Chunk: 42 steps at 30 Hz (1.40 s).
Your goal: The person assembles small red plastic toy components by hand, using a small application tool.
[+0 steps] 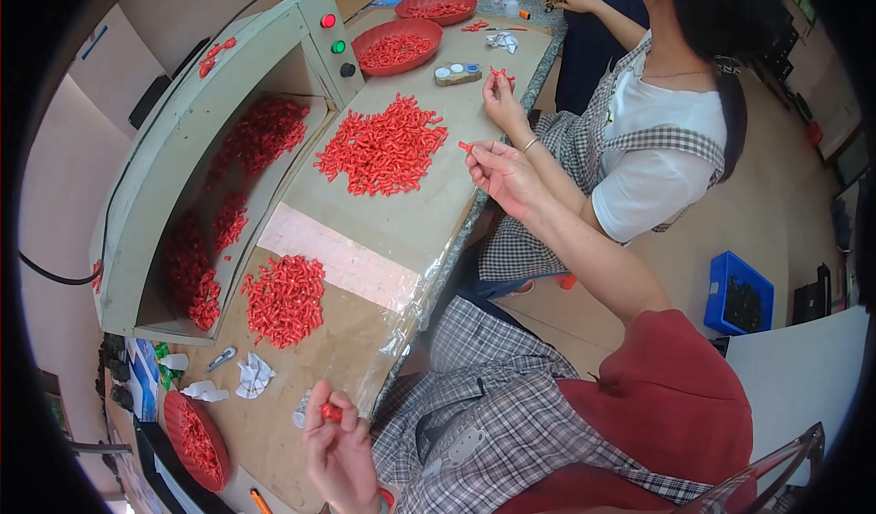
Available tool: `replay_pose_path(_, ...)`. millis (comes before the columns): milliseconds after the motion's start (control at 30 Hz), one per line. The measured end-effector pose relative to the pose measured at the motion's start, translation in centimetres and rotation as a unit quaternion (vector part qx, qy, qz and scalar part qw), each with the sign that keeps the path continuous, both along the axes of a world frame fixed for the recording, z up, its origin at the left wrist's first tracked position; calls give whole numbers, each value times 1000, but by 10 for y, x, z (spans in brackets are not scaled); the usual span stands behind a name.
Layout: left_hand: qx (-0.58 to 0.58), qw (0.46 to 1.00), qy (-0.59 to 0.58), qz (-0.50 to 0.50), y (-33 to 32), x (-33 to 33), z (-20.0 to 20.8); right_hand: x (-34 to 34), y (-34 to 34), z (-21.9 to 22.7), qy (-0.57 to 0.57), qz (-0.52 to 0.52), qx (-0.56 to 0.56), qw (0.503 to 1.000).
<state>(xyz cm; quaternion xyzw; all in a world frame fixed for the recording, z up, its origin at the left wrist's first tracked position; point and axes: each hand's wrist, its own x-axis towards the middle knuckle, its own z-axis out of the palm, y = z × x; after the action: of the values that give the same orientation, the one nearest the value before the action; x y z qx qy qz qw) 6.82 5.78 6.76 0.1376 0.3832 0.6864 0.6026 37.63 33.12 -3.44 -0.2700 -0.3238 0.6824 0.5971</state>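
Observation:
My right hand (505,175) is raised over the table's edge, thumb and fingers pinched on a small glossy red piece (466,147). Low in the view, my left hand (339,446) is closed, with another red piece (331,413) between its fingertips. Their exact kind is too small to make out. A large heap of such red pieces (383,145) lies on the brown table covering, left of my right hand. A smaller heap (285,301) lies beyond my left hand, across a pale pink strip (339,257).
An open-fronted metal box (214,76) with lights and a knob holds more red pieces. Red bowls (397,47) stand at the back, another (194,441) lower left. A co-worker (652,122) sits alongside, pinching a red piece. Crumpled tissue (254,375) and small bottles (204,391) lie nearby.

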Motion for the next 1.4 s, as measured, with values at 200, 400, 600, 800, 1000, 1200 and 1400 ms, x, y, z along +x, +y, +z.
replay_pose_path(200,-10,992,-22,-123,0,-5,-35,2,16,0,-153,-55,69,984)
replay_pose_path(400,-1,988,19,-154,-3,6,-41,-11,-1,33,-199,-46,152,967)
replay_pose_path(600,-7,982,-9,-190,4,10,-43,-19,9,44,-238,-50,194,950)
replay_pose_path(800,2,982,-11,-188,-6,8,-53,-41,-24,66,-221,14,220,950)
replay_pose_path(1000,-43,983,20,-178,5,13,-38,-73,-70,71,-173,97,193,961)
replay_pose_path(1200,9,982,35,-186,18,9,-51,-104,-104,61,-114,234,74,963)
replay_pose_path(1400,5,985,30,-170,30,16,-46,-116,-118,59,-155,268,77,948)
